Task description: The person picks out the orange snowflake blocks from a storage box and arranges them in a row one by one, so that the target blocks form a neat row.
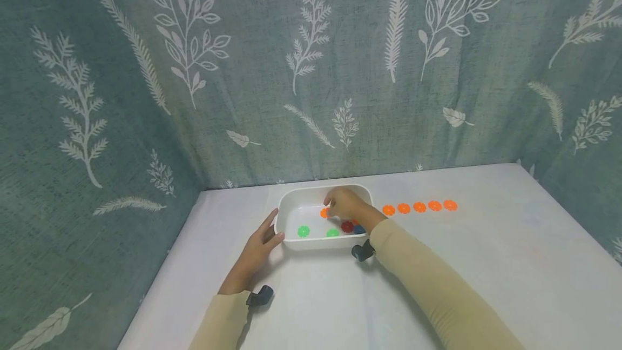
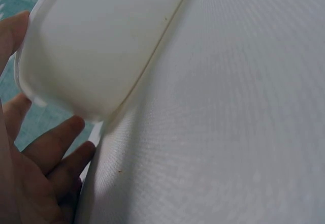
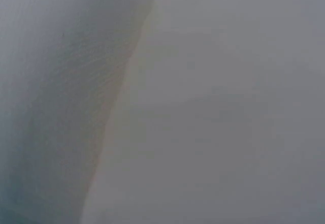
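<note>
A white tray (image 1: 316, 243) with rounded corners stands on the table. My left hand (image 1: 255, 250) holds its left end, with the thumb at the near corner and a finger farther back. In the left wrist view, the left hand (image 2: 45, 163) has thumb and fingertips against the tray (image 2: 101, 46), the lower fingers spread. My right hand (image 1: 344, 204) reaches inside, its curled fingers pinching an orange flower-shaped piece (image 1: 324, 213) low in the tray. Green pieces (image 1: 303, 231), a dark red piece (image 1: 347, 226) and a blue piece (image 1: 358, 229) lie there too. The right wrist view shows only blurred pale surfaces.
Several orange flower-shaped pieces (image 1: 419, 207) form a row on the white table (image 1: 486, 263), right of the tray. A green curtain (image 1: 262, 69) with white leaf prints hangs behind the table and at both sides. Dark wrist straps with cameras (image 1: 260, 296) sit at both sleeves.
</note>
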The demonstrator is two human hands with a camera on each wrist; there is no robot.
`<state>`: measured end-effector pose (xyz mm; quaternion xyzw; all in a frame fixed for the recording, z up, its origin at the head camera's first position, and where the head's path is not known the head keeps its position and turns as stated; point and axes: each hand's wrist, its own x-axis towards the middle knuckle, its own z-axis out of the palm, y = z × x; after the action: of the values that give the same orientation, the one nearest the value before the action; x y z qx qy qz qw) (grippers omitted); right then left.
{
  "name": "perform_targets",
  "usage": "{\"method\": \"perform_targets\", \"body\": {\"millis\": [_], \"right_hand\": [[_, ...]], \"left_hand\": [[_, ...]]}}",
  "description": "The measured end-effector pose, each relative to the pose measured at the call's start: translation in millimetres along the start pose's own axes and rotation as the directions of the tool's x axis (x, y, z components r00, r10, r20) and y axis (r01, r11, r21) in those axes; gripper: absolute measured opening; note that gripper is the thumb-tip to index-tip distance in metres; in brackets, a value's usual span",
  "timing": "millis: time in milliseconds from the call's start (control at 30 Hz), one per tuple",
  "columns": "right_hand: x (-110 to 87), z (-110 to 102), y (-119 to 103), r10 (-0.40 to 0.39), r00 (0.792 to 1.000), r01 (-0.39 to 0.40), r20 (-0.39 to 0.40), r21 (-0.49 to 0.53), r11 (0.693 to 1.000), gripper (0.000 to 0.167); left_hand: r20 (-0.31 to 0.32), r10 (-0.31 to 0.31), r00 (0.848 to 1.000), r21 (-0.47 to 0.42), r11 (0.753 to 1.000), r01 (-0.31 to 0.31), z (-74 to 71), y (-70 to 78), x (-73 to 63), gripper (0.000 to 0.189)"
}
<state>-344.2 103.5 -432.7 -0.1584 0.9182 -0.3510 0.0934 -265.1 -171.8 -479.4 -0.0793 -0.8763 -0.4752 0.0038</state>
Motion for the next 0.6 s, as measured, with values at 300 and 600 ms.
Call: {"method": "perform_targets", "body": {"millis": [300,600], "right_hand": [[-0.1,2.1,-1.7,0.048,0.999,-0.048,-0.002,-0.112,0.993,0.028],[0.0,5.0,-4.2,0.063,0.998,-0.055,0.032,-0.199,0.978,0.022]], "left_hand": [[0.008,0.012,1.000,-0.009,1.000,-0.012,-1.1,0.3,1.2,0.072],[-0.002,0.000,1.000,-0.002,1.000,0.000,-0.7,0.5,-0.7,0.071]]}}
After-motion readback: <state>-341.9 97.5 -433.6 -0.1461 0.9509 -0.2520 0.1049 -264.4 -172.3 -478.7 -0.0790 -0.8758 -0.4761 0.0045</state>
